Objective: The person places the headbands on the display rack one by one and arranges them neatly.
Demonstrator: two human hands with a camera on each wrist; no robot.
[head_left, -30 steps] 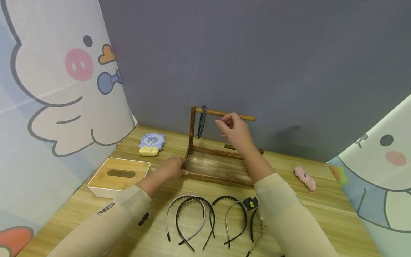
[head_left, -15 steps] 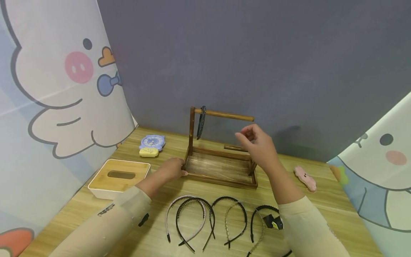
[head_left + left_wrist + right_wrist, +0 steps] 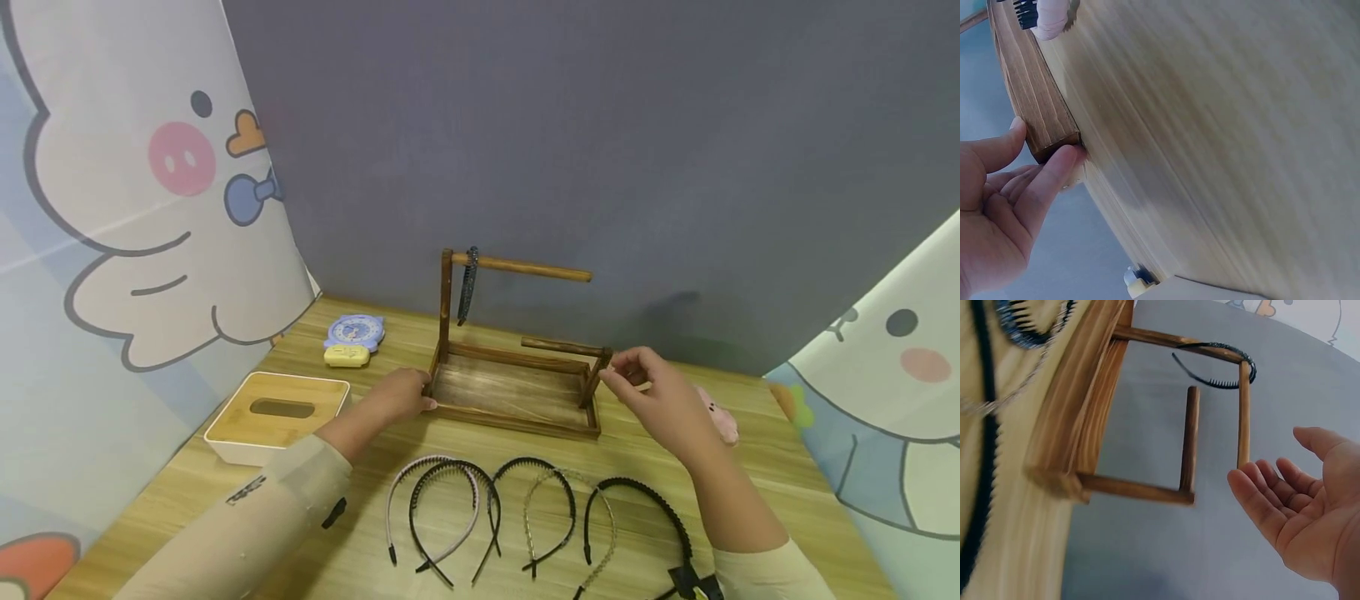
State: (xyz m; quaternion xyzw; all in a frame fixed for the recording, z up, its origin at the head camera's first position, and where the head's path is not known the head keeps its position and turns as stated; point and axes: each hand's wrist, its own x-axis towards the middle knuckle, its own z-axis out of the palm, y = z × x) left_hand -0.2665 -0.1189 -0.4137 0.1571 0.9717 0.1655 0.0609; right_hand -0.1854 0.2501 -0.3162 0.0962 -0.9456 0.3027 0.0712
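Note:
My left hand [image 3: 397,396] grips the near left corner of a dark wooden rack [image 3: 510,392], thumb and fingers on either side of it in the left wrist view. A sparkly dark headband [image 3: 468,287] hangs from the left part of the rack's upper bar [image 3: 536,268]. Beside the right end of the lower bar [image 3: 562,346] is my right hand [image 3: 656,400], fingers loosely bent and holding nothing. On the table in front lie a pink headband [image 3: 388,521], a black toothed headband [image 3: 412,504], a gold chain-like headband [image 3: 527,512] and a black headband with a bow [image 3: 663,500].
A white tissue box [image 3: 281,408] with a wooden lid stands at the left. Behind it are a blue clock [image 3: 356,331] and a small yellow case [image 3: 347,357]. A pink plush-like item [image 3: 722,418] lies at the right, partly behind my right hand. A grey wall rises behind.
My right hand has moved right and down, from under the upper bar to beside the rack's right end, uncovering the bowed headband. My left hand stays on the rack.

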